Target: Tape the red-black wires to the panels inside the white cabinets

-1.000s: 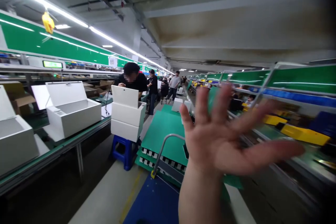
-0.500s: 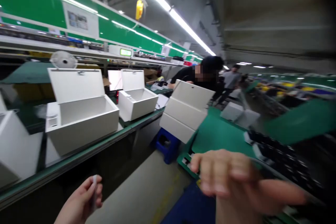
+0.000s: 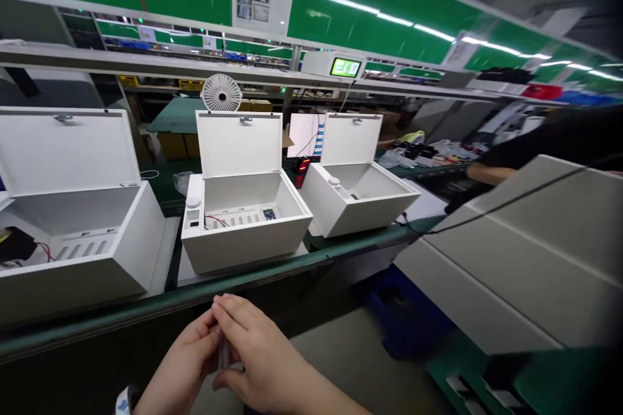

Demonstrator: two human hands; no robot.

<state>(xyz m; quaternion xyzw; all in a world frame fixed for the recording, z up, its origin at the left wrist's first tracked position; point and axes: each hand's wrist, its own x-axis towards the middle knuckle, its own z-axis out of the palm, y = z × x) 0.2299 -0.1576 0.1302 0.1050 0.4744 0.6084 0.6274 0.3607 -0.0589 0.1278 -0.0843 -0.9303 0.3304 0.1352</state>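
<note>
My left hand (image 3: 182, 363) is closed on a small pale flat piece (image 3: 224, 356), mostly hidden between the palms, whose kind I cannot make out. My right hand (image 3: 257, 350) cups over it from the other side, fingertips meeting those of the left; whether it also grips the piece is hidden. A white band with blue print (image 3: 124, 400) circles my left wrist. Just beyond both hands, a white box (image 3: 248, 243) stands on the bench with its lid (image 3: 241, 146) raised. Inside it are red wires and a small blue circuit board (image 3: 269, 214).
Open white boxes also stand to the left (image 3: 63, 285) and right (image 3: 374, 207). A small fan (image 3: 221, 92) and a lit display (image 3: 345, 67) are behind. At right, a large pale box (image 3: 511, 259) juts out near a person's arm (image 3: 491, 173), above a blue stool (image 3: 403, 318).
My view has swung left toward the bench. My right hand, earlier stretched out at the right, has come over to my left hand and closed around it and the pale piece.
</note>
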